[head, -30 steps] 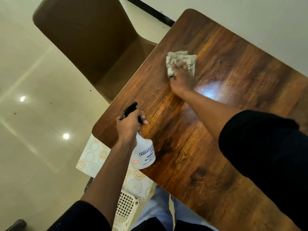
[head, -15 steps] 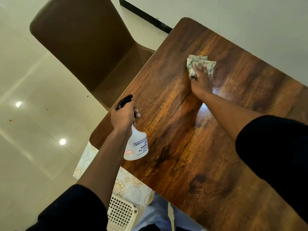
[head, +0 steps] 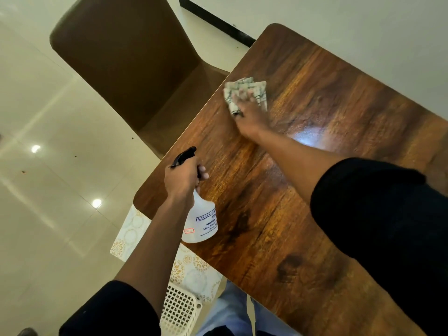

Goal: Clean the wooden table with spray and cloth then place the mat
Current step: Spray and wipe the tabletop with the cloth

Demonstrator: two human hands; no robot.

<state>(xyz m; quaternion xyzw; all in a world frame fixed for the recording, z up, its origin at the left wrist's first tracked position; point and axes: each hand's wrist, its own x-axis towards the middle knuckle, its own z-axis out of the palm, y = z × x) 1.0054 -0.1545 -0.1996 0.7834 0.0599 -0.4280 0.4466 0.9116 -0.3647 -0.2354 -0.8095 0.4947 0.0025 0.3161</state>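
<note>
A dark wooden table (head: 303,214) fills the right of the head view, its top glossy with a wet shine. My right hand (head: 247,112) presses a folded pale patterned cloth (head: 259,89) flat on the tabletop near its left edge, towards the far end. My left hand (head: 181,180) grips the neck of a white spray bottle (head: 202,224) with a black trigger head, held upright over the table's near left corner. A white mat with gold circular patterns (head: 131,234) lies below the table's near left corner, partly hidden by my left arm.
A brown chair (head: 126,59) stands against the table's left side. A white lattice basket (head: 179,311) sits low beside my legs. Glossy pale floor tiles spread to the left, and a pale wall runs behind the table.
My right hand has slid the cloth leftwards across the tabletop, back towards the table's left edge. The left hand still holds the spray bottle in about the same spot.
</note>
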